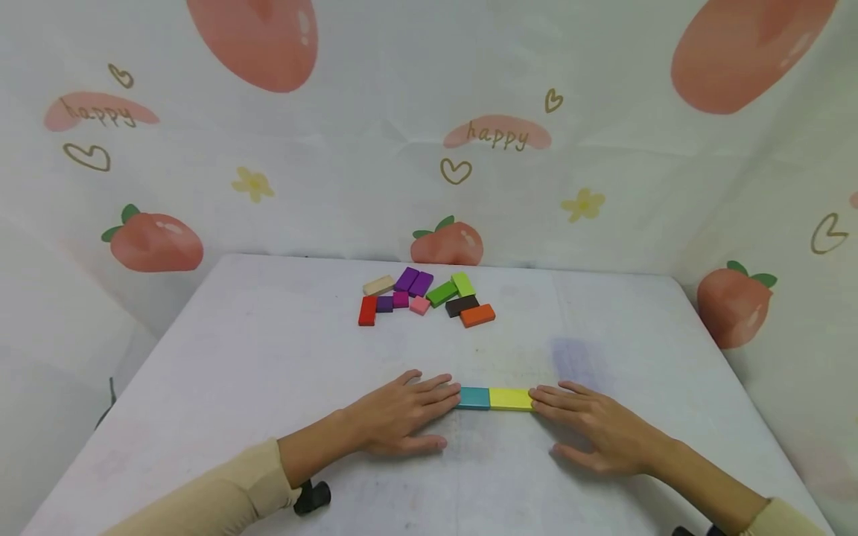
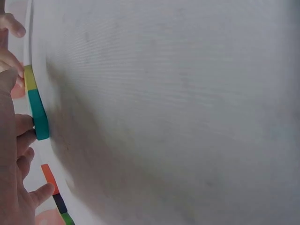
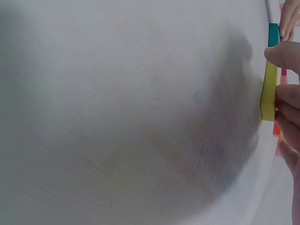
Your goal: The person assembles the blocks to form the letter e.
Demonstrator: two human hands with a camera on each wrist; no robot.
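Observation:
A teal block [image 1: 474,398] and a yellow block [image 1: 510,400] lie end to end in a row on the white table. With its fingers stretched out, my left hand [image 1: 407,415] rests its fingertips on the left end of the teal block. From the other side, the straight fingers of my right hand [image 1: 599,424] touch the yellow block's right end. Both thumbs are spread away from the blocks in the head view. The left wrist view shows the teal block [image 2: 39,115] under the left fingertips; in the right wrist view the yellow block [image 3: 269,91] is beside the right fingers.
Toward the table's back lies a loose group of blocks, among them a red block [image 1: 367,311], a wooden block [image 1: 378,285], a pink block [image 1: 419,305], a green block [image 1: 442,293] and an orange block [image 1: 478,316]. A printed cloth [image 1: 375,149] hangs behind the table.

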